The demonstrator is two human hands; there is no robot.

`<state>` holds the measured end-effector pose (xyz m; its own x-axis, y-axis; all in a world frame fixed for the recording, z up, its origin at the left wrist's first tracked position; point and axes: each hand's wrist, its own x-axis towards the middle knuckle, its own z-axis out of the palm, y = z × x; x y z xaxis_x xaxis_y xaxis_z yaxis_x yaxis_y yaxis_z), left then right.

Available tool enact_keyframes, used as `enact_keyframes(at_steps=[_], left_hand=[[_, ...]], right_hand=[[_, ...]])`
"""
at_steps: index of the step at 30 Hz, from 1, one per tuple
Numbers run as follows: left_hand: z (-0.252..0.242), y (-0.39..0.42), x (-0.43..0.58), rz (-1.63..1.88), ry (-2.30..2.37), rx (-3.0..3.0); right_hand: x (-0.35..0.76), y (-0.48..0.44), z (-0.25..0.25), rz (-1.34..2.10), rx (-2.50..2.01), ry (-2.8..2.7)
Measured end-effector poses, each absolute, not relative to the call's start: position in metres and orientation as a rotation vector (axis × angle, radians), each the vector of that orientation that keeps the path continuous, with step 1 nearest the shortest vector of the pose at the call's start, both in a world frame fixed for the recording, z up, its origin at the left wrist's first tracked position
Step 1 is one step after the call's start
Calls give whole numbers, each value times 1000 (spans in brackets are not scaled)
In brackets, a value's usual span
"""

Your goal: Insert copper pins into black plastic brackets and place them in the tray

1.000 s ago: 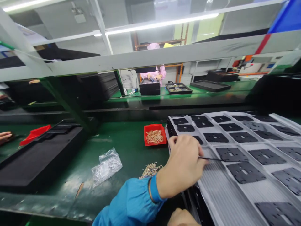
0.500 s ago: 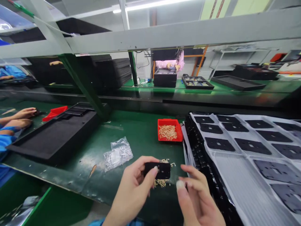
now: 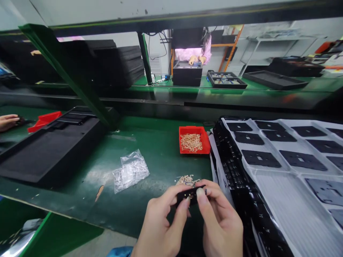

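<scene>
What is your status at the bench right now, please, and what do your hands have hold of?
Left hand, right hand pinching a small black plate. Loose tan slivers just beyond. Stacked white trays of black plates close on the right.

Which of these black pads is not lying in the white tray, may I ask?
The pad held between the left hand and right hand; the others lie in the tray.

Red tray [image 3: 194,128], tan pins [image 3: 190,142] inside; matte black plate [image 3: 190,195]; scuffed dark green bench [image 3: 158,171]
</scene>
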<state>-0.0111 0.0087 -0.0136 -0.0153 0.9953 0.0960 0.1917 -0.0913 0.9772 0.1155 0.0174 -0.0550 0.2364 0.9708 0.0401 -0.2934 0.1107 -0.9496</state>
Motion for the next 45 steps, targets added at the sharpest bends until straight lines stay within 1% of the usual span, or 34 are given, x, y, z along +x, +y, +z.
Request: enact_keyframes(at_steps=[23, 32, 37, 41, 45], left_hand=[[-8, 9, -1, 1211, 1444, 1318], [-11, 8, 2, 1204, 1478, 1301], [-14, 7, 3, 1199, 1530, 1327], [-14, 6, 5, 1226, 1534, 1305], [-10, 8, 3, 1234, 1565, 1260]], right_hand=[[109, 13, -54, 1006, -1097, -855], [98, 6, -41, 1000, -1170, -771], [105, 8, -45, 893, -1203, -905], [110, 10, -49, 713, -1174, -1102], [116, 13, -53, 543, -1216, -1048]])
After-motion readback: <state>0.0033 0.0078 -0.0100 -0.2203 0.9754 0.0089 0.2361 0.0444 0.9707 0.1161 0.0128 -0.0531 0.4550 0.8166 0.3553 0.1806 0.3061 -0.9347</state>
